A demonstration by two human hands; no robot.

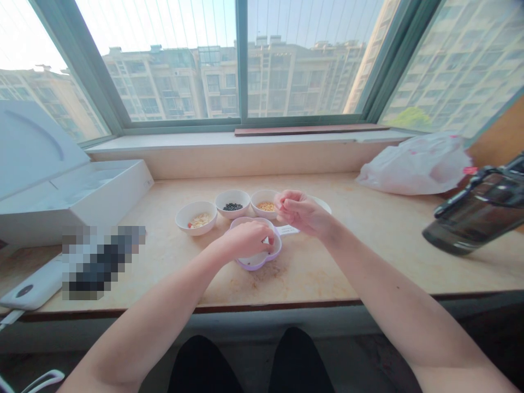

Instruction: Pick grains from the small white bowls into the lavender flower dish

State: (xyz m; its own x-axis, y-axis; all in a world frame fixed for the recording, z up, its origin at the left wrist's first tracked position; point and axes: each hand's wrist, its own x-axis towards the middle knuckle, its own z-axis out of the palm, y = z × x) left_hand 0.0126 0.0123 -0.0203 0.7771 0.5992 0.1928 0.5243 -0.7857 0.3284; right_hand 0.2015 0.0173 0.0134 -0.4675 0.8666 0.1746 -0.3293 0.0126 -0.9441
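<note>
- Left hand (pixel 246 240): fingers curled down into a lilac bowl (pixel 257 266); grip and bowl's contents cannot be told.
- Right hand (pixel 301 213): fingers pinched closed, beside a white bowl of yellow grains (pixel 265 206).
- White bowl of black beans (pixel 232 201), white bowl of pale flakes (pixel 195 218): filled, on tabletop (pixel 311 273).

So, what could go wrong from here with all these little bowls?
The left hand reaches into the purple flower-shaped bowl, so leaning on its rim might tip it. The right hand is pinched right beside the white bowl of yellow grains, so a slip could knock it. Crumbs on the stone sill suggest that bits can scatter.
</note>
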